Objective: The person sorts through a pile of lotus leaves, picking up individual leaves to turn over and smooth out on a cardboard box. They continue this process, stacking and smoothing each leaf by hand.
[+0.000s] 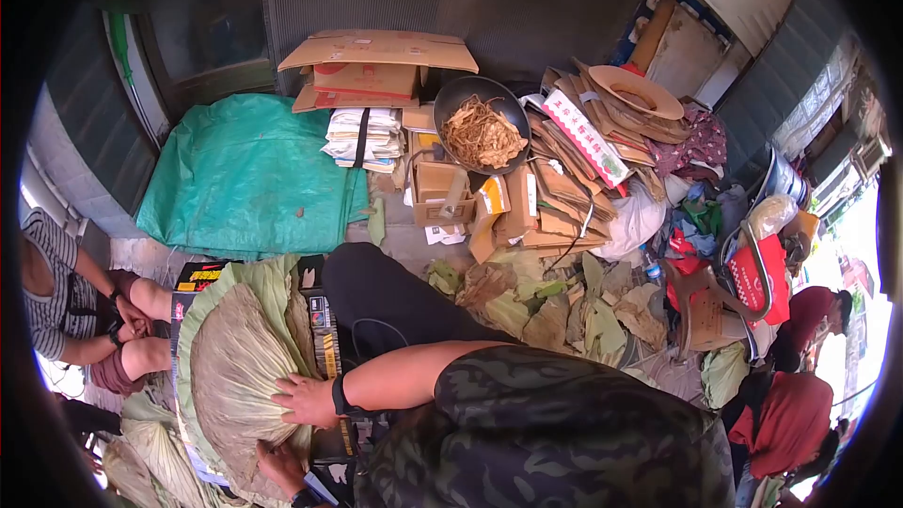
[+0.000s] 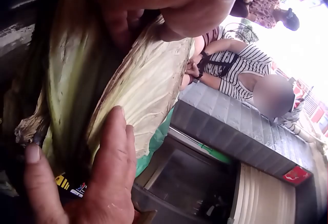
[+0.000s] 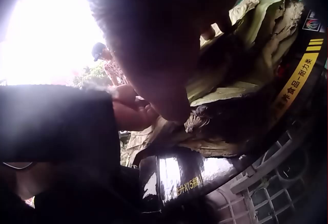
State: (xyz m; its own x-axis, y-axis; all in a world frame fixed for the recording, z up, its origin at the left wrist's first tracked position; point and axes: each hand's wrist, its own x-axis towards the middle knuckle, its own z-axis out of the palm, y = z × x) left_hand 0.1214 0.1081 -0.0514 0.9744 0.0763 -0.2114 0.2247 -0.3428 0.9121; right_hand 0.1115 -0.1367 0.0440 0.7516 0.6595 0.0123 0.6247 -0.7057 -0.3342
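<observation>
The stack of big leaves lay on a printed cardboard sheet by the person's knee. It looked light, limp and easy to tear, best taken at the rim. The right hand pressed flat on it, fingers straight; the left hand probably pinched its lower edge. Cardboard piles stood well apart.
</observation>
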